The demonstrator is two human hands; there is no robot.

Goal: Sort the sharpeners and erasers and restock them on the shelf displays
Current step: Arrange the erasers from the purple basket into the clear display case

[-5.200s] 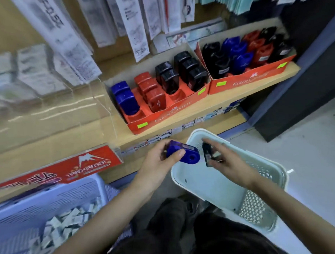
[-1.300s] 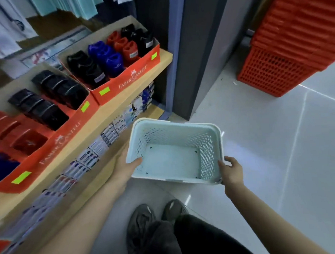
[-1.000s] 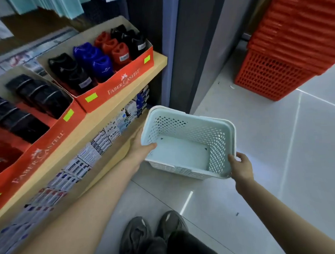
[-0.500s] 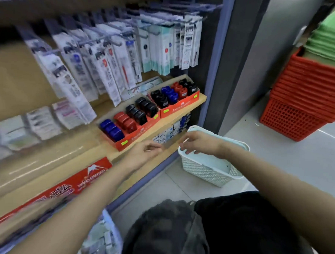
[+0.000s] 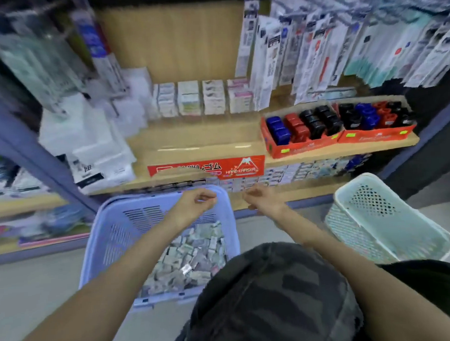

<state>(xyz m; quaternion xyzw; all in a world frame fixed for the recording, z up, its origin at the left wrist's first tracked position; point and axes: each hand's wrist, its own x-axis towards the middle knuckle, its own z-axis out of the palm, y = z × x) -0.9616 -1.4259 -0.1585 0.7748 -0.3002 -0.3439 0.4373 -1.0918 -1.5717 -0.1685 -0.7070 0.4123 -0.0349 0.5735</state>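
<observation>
the left hand [image 5: 194, 205] hovers above the far rim of a lavender plastic basket [image 5: 113, 242], a smooth rectangular tub with slotted walls. its fingers are loosely curled toward the thumb, and nothing shows between them. the erasers [image 5: 189, 257], small pale blocks in glossy wrappers, lie heaped in the bottom of that basket, below the left hand and nearer the person, apart from it.

the right hand [image 5: 261, 198] hangs just beyond the basket's far right corner, in front of the lower shelf edge. its fingers are loosely bent too, holding nothing that can be seen.

the sharpeners [image 5: 279, 132], chunky rounded plastic bodies in blue, red and black, stand in rows in two red cardboard display trays [image 5: 300, 147] on the wooden shelf [image 5: 196, 138], up and to the right of the right hand and well apart from it. a red card strip printed "hard eraser" [image 5: 205, 168] fronts the shelf edge above both hands.

a pale mint basket [image 5: 375, 215] with perforated walls sits on the floor at the right. blurred hanging blister packs [image 5: 316, 50] fill the back wall. a knee in camouflage cloth [image 5: 270, 292] rises in the foreground.
</observation>
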